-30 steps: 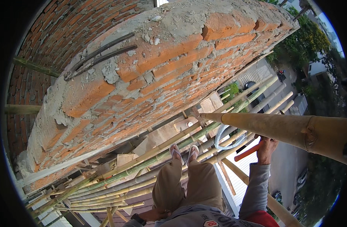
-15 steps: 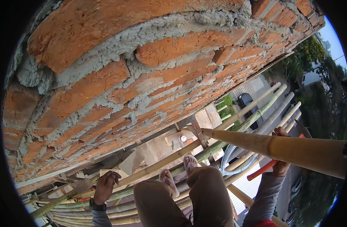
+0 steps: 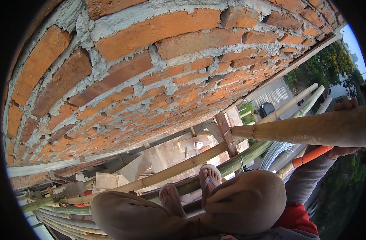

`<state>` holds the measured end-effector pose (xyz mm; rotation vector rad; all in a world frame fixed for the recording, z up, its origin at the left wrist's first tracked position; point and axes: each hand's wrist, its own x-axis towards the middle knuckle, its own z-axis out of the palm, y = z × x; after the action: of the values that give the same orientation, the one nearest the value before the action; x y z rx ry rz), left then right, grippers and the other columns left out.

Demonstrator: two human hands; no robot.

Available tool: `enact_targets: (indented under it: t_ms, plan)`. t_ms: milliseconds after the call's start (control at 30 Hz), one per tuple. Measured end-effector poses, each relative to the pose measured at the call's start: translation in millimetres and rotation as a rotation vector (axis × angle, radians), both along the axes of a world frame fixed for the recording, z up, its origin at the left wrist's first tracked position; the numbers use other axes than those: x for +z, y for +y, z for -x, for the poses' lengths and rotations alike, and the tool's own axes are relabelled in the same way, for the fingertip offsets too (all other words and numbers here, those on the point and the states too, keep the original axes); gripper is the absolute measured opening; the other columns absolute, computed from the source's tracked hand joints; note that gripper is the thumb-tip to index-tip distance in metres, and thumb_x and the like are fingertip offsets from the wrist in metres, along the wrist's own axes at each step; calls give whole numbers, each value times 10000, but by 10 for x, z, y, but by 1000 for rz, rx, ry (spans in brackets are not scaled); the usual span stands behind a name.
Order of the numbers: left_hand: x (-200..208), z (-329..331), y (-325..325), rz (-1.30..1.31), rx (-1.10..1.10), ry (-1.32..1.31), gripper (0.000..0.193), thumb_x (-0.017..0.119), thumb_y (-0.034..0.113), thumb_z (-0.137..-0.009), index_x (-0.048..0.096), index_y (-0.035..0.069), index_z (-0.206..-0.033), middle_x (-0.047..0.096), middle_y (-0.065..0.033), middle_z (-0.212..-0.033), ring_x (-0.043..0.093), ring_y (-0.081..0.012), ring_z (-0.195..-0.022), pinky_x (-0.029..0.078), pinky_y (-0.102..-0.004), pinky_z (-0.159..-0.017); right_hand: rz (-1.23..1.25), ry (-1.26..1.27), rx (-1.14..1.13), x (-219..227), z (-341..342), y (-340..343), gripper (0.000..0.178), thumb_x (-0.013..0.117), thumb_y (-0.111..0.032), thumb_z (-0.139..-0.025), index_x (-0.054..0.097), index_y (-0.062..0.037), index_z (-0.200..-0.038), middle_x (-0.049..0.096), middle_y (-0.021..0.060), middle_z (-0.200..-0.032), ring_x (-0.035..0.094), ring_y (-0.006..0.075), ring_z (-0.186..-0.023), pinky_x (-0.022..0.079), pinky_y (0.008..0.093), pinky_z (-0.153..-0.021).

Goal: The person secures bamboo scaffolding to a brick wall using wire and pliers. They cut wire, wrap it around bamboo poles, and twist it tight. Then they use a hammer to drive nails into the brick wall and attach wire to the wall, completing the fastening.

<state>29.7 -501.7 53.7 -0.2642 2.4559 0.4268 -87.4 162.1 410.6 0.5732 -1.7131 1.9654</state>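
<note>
My right hand (image 3: 345, 104) is wrapped around an upright bamboo pole (image 3: 299, 131) at the right. Its fingertips show above the pole and the heel of the hand below it. An orange tool handle (image 3: 313, 155) sticks out from the same hand. The tool's head is hidden behind the pole. My left hand is out of view. Beneath me, my sandalled feet rest on horizontal bamboo poles (image 3: 179, 165). A bundle of thin silvery wire (image 3: 274, 155) hangs by the poles, beside my right knee.
A rough brick wall (image 3: 151, 68) with uneven mortar fills the left and top. A wooden post (image 3: 226, 134) is tied to the bamboo. Far below are a pale slab (image 3: 161, 156) with a white bucket (image 3: 198, 145), and a dark car (image 3: 267, 111). More bamboo (image 3: 63, 218) runs at lower left.
My left hand has dropped out of view. My right hand has moved up and right along the pole, the orange-handled tool still in it. My knees have spread and come nearer.
</note>
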Motion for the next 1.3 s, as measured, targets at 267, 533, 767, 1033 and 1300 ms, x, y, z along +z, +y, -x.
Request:
enact_targets:
  t_ms: [267,533,767,1033,1300]
  plan:
    - [103,-704,643,20,-1,90,306,530,360,-993,666,93,-1054,668,-117,-903,647,-273,-914,463,-430,-763,271,-182,314,223,106,-208,963,621,-618,-881,343,78,-1486,518,269,-1400,518,377,-1313,354,466,-1187]
    - [-182,-198,634,58,-272,253,262,532,318,-959,668,108,-1035,673,-94,-950,636,-278,-964,444,-447,-798,-1298,-82,137,824,262,-71,751,720,-625,-850,510,-163,-1403,621,144,-1313,599,285,-1228,400,452,-1105]
    - [-867,149,-735,140,-241,298,229,533,282,-929,670,121,-1018,677,-74,-991,625,-282,-1008,428,-462,-829,-345,70,-443,18,100,-313,767,645,-596,-913,406,-126,-1471,602,184,-1336,603,311,-1204,393,455,-1126]
    - [-1134,130,-982,65,-270,275,203,539,297,-913,640,121,-904,660,-71,-889,630,-289,-942,416,-459,-803,85,-64,-633,160,113,-795,877,533,-613,-952,322,29,-1511,507,284,-1423,529,403,-1303,397,490,-1157]
    - [-704,188,-775,-37,-239,325,228,532,265,-932,693,144,-1037,686,-94,-1021,621,-315,-1026,445,-488,-870,86,-43,-670,162,47,-832,800,350,-654,-1025,394,4,-1476,593,253,-1358,611,365,-1226,493,459,-1067]
